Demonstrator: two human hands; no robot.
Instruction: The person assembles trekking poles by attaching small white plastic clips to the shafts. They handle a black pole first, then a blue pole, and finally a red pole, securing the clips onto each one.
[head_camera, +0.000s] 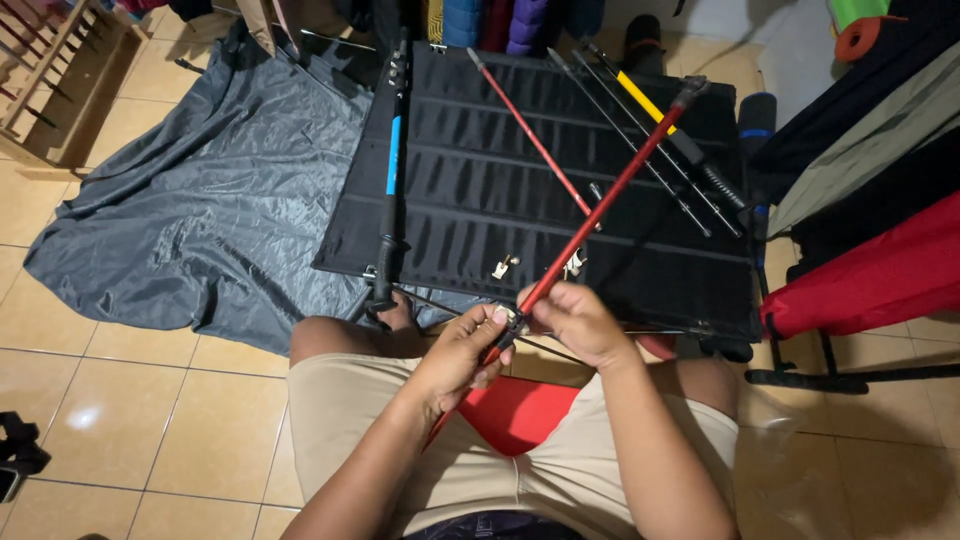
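At the far left a pale wooden slatted rack (60, 80) stands on the tan floor tiles (150, 420), and beside it a crumpled grey nylon sheet (220, 210) spreads out. On the sheet's right edge lies a black folding fabric panel with stitched ribs (480, 180); a black trekking pole with a blue band (393, 170) rests along its left side. My left hand (455, 355) is curled around the lower end of the long red metal trekking pole (600, 205) — fingers clasped on it just above my knees. My right hand (580, 325) pinches the same pole right beside the left, at a small silver fitting. The pole slants up and right across the panel, crossing a thinner red pole (530, 135) and black poles, one with a yellow section (645, 100). Far right leans a red fabric folding chair (870, 275)
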